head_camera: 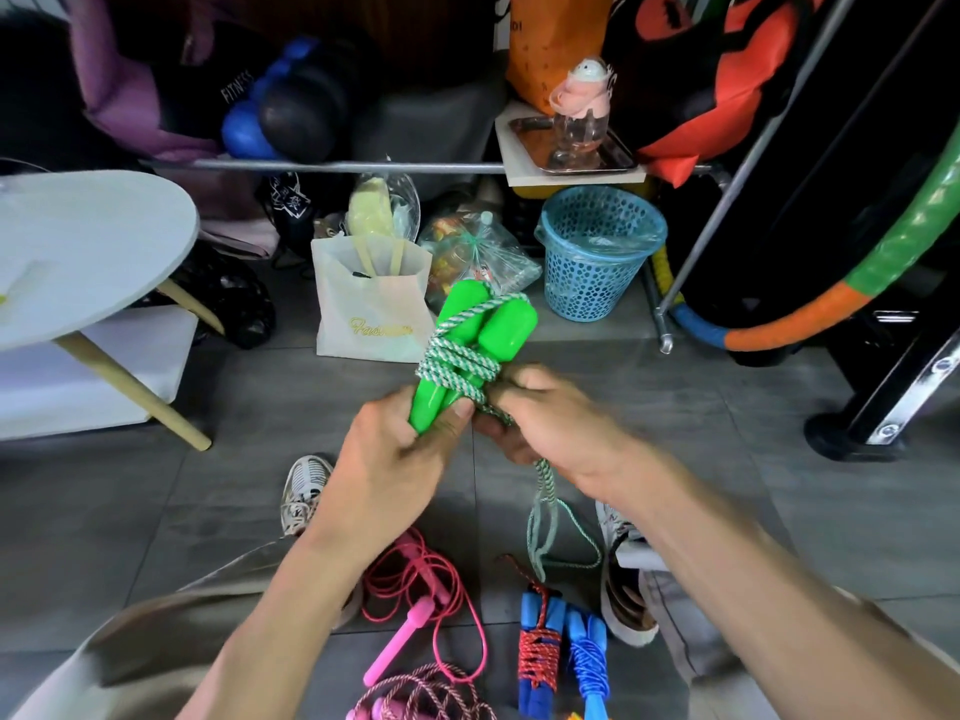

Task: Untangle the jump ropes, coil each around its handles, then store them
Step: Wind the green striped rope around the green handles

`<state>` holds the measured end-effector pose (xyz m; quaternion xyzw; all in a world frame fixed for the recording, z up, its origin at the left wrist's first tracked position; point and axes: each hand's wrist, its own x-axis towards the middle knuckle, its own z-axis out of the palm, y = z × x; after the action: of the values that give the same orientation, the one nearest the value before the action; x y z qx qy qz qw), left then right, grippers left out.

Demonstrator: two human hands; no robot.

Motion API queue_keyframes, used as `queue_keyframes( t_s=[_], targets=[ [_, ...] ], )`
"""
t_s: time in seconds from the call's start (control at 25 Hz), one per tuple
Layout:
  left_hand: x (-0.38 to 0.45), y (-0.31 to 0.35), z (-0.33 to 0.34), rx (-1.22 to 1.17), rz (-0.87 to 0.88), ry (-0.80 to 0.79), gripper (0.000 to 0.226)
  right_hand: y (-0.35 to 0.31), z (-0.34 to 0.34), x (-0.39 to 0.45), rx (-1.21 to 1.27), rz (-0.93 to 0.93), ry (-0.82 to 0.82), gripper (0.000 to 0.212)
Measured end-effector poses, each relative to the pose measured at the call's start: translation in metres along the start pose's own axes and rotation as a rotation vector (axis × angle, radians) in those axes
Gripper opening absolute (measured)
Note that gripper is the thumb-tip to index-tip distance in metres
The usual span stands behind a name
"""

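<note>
Mid-air, above the floor (208, 511): green handles (470, 350), two side by side, with a green-and-white cord (457, 363) wound round their middle. Left hand (395, 459) grips the lower ends, fingers curled round the plastic. Right hand (550, 423) pinches the cord just beside the wraps; its fingers are closed on it, though blur hides exactly how.

Handling, my guess: the handles are light, hard, smooth, likely slippery, so hold them low and together. The cord is soft, braided and limp; it needs steady tension near the coil or the turns will slacken.

A loose tail (545, 517) hangs below the right hand, looping near the floor. So the coil looks partly done.

On the floor: a pink rope (415, 615), uncoiled, and blue handles (563, 646) with rope wrapped round them. Blue basket (597, 252) stands beyond.
</note>
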<state>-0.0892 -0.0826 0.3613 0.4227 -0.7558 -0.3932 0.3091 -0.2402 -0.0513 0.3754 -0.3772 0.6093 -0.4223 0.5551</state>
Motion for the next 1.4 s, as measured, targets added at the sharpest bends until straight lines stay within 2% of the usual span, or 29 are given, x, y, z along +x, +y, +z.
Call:
queue_keyframes(
  t_s=[0.12,0.28,0.4,0.52,0.64,0.72,0.84,0.96,1.04,1.12,1.2,1.32,1.4],
  targets=[
    [0.002,-0.002,0.006,0.240,0.052,0.123,0.030,0.000,0.004,-0.002,-0.024,-0.005,0.100,0.023],
    [0.002,0.006,0.014,0.411,0.064,0.186,0.034,-0.006,0.003,-0.008,0.001,0.003,0.198,0.024],
    [-0.003,0.010,0.023,0.614,0.122,0.201,0.031,-0.008,-0.001,-0.018,0.079,0.018,0.141,0.017],
    [-0.007,0.011,0.035,0.686,0.147,0.152,0.041,-0.001,-0.002,-0.023,-0.023,0.081,0.175,0.038],
    [-0.012,0.008,0.044,0.681,0.198,0.149,0.044,0.004,0.003,-0.020,-0.060,0.047,0.322,0.035],
    [-0.011,0.012,0.041,0.560,0.157,0.130,0.035,0.002,0.004,-0.019,-0.114,-0.046,0.355,0.036],
    [-0.005,0.025,0.024,0.249,-0.035,0.026,0.026,-0.003,0.004,-0.024,-0.160,-0.215,0.314,0.037],
    [0.000,0.029,0.007,-0.349,-0.206,-0.279,0.015,-0.010,0.000,-0.026,-0.197,-0.314,0.177,0.034],
    [-0.002,0.026,0.001,-0.623,-0.283,-0.397,0.016,-0.015,-0.006,-0.026,-0.173,-0.341,0.062,0.034],
    [-0.005,0.023,-0.002,-0.747,-0.315,-0.485,0.032,-0.018,-0.014,-0.026,-0.037,-0.343,-0.035,0.034],
    [-0.006,0.020,-0.002,-0.828,-0.314,-0.601,0.042,-0.019,-0.017,-0.026,0.068,-0.316,-0.144,0.042],
    [-0.009,0.019,-0.001,-0.972,-0.304,-0.711,0.045,-0.020,-0.019,-0.025,0.012,-0.304,-0.229,0.051],
    [-0.010,0.019,0.002,-1.056,-0.321,-0.708,0.049,-0.023,-0.024,-0.022,-0.086,-0.317,-0.236,0.063]
  ],
)
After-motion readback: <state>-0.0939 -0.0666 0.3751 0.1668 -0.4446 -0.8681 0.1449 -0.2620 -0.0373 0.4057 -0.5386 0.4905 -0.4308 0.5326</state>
